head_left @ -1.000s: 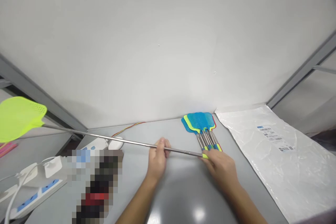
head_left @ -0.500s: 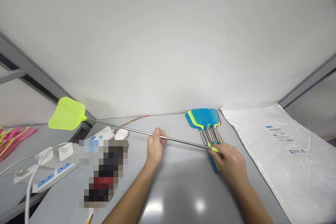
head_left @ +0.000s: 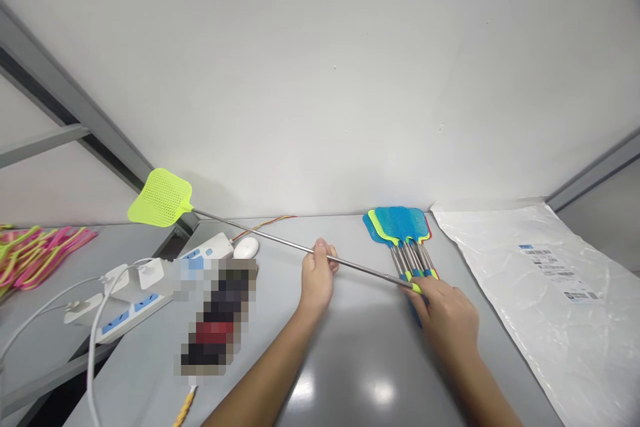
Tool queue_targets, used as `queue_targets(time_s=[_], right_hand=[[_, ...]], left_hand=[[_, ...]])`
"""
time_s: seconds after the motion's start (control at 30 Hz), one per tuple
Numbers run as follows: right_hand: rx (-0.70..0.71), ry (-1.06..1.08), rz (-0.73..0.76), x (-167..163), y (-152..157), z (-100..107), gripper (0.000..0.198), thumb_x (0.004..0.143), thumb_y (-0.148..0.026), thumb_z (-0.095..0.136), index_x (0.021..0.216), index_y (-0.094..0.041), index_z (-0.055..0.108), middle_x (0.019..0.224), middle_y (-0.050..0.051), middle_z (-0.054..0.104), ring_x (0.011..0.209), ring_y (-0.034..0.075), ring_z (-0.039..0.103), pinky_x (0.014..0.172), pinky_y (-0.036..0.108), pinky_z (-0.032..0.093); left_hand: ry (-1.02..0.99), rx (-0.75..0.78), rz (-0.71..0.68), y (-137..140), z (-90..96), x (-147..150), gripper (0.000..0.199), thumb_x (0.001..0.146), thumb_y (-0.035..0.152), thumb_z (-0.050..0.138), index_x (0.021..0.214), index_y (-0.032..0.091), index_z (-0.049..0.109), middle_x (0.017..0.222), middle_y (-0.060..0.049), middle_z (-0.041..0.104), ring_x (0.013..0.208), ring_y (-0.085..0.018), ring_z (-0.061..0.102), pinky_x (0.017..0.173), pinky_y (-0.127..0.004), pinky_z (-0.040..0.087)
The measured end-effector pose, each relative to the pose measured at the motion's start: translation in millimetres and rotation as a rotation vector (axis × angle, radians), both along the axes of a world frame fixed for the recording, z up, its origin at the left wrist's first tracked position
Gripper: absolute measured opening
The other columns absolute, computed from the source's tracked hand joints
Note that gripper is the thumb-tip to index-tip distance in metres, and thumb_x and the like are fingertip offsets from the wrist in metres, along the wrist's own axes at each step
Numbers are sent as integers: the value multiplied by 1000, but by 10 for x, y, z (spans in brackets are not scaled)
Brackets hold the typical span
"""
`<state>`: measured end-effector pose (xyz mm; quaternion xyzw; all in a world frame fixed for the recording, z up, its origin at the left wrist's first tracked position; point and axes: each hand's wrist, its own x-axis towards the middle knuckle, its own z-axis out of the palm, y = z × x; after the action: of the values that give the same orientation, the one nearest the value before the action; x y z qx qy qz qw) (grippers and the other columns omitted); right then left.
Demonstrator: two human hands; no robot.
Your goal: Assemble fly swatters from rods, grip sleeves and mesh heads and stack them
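Note:
A yellow-green fly swatter (head_left: 163, 198) with a long, thin metal rod stretches across the view, its perforated head up at the left. My right hand (head_left: 447, 317) is closed around its yellow-green handle, most of which the fingers hide. Partway along the rod, my left hand (head_left: 319, 278) grips the metal between thumb and fingers. Behind and under my right hand lies a stack of fly swatters (head_left: 400, 223) with short rods, mostly blue, with a yellow-green one and a red edge showing. Their handles are partly covered by my right hand.
At the right lies a white plastic mailing bag (head_left: 525, 307) with a printed label. On the left are a white power strip (head_left: 130, 317) with plugs and cables, a blurred-out device (head_left: 220, 320), a white round object (head_left: 246, 248) and pink-yellow cords (head_left: 40, 253). A wall stands behind.
The whole scene has shifted rightward in view as the camera turned left. Both hands keep their hold on the swatter, with its rod extended about as before.

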<state>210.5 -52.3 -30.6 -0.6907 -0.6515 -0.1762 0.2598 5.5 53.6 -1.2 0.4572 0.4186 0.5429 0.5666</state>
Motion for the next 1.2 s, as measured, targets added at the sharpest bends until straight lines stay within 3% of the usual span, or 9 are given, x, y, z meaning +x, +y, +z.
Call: queue_targets(time_s=[0.23,0.4,0.5,0.57,0.73,0.83,1.03,1.2], right_hand=[[-10,-4,-37,-177,-11,45,44,97,-45,38,68,-21,61,61,1,62,56,14,53,57,28,28],[-18,81,28,-409,12,74,47,97,-50,35,71,-21,62,58,-1,62,50,12,53,50,27,24],[0,81,45,-396,14,79,46,97,-48,36,70,-21,61,58,-1,61,51,12,53,51,27,26],[-8,65,51,-331,5,66,44,97,-47,38,71,-21,62,60,-1,62,53,12,55,53,27,27],[-12,73,32,-169,-12,4,36,95,-44,43,76,-22,65,68,0,66,60,13,58,57,26,30],[0,77,46,-137,5,-20,34,95,-42,45,76,-22,65,65,0,65,60,13,56,60,26,31],[-57,75,28,-57,31,-61,32,94,-41,45,76,-22,63,68,0,66,62,15,57,60,27,30],[-59,35,-6,12,13,-81,28,93,-36,44,77,-21,62,70,2,67,62,16,58,59,28,30]], left_hand=[[81,-17,-31,-98,-5,90,48,92,54,33,57,21,32,53,5,27,49,-11,26,48,-25,23],[164,21,-244,-399,-38,325,49,93,56,32,60,20,38,53,5,28,50,-11,29,50,-26,25],[224,61,-315,-398,-26,284,47,93,55,33,62,20,39,55,5,28,51,-11,28,51,-26,24],[207,91,-258,-294,-6,179,48,93,54,34,61,20,40,55,4,30,53,-11,30,52,-26,25],[-66,125,164,109,82,-167,48,93,54,34,57,21,34,52,5,27,48,-11,29,48,-26,26],[-61,148,258,276,121,-325,47,93,52,35,57,22,31,50,5,26,47,-11,29,48,-25,27],[36,87,121,210,-1,-210,46,90,48,43,54,21,34,51,4,31,48,-11,32,47,-25,28],[81,16,-9,108,-122,-49,48,92,50,37,54,21,31,52,5,26,47,-10,27,45,-25,24]])
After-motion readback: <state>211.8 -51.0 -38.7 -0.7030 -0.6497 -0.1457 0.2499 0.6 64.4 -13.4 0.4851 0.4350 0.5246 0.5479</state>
